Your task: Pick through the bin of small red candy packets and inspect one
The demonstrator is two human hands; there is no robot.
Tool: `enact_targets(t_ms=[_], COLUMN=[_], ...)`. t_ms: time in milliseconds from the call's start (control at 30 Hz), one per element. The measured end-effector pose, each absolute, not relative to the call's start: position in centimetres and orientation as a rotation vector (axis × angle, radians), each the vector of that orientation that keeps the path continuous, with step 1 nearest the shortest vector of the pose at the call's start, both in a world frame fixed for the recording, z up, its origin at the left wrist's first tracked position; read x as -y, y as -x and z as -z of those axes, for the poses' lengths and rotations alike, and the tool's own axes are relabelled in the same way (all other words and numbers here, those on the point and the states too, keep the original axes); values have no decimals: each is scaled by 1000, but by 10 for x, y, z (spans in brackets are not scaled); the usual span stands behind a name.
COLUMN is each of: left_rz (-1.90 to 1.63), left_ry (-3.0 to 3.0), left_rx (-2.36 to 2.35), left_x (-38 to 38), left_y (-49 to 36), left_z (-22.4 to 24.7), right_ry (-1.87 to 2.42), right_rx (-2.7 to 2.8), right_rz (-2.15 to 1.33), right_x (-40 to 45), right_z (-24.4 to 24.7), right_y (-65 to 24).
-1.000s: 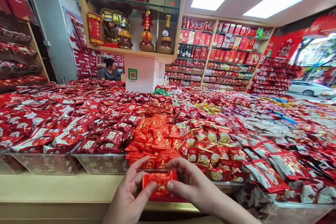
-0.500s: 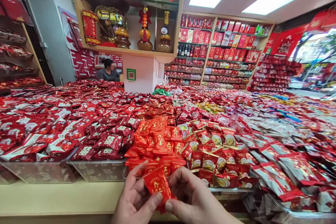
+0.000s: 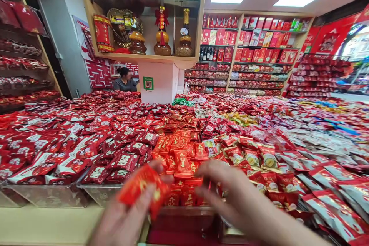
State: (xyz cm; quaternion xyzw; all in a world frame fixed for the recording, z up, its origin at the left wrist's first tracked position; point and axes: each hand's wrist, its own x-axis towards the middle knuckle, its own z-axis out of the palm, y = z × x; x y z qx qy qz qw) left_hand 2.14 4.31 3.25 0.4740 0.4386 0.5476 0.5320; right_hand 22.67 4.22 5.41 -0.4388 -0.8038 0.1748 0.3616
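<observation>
Red packets with gold print [image 3: 144, 184] are in my left hand [image 3: 127, 215], pinched under the thumb at the lower left of centre and smeared by motion. My right hand [image 3: 219, 188] is apart from them, over the front of the bright red packets with gold writing [image 3: 183, 161]. Its fingers are spread and slightly curled, with nothing seen between them. Dark red packets [image 3: 123, 163] lie to the left of that pile, and red packets with a round yellow picture [image 3: 252, 157] lie to its right.
Clear plastic bins [image 3: 52, 196] line the front edge beside a pale ledge [image 3: 37, 223]. A display cabinet on a white pillar [image 3: 157, 80] stands behind the packets. A person [image 3: 125, 80] is at the back left. Stocked shelves [image 3: 253, 54] line the rear wall.
My hands have parted. The left moved left with the red packets, and the right let go and moved right. The view has shifted slightly.
</observation>
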Motion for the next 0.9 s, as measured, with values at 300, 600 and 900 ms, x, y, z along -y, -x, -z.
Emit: enact_targets(t_ms=[300,600,900], left_rz=[-888,-268,-248], left_ry=[-1445,-1482,-1499], left_rx=[-1202,-1171,-1122], left_x=[-247,-290,-285], left_y=[-31,-69,-76], left_z=[-114,-84,-77], right_ry=[1866,1840,1898], right_rx=[2462,2701,2623], right_rz=[65,134,127], right_x=[-218,-259,-263], right_z=[-94,-68,-73], right_y=[-246,-233,-233])
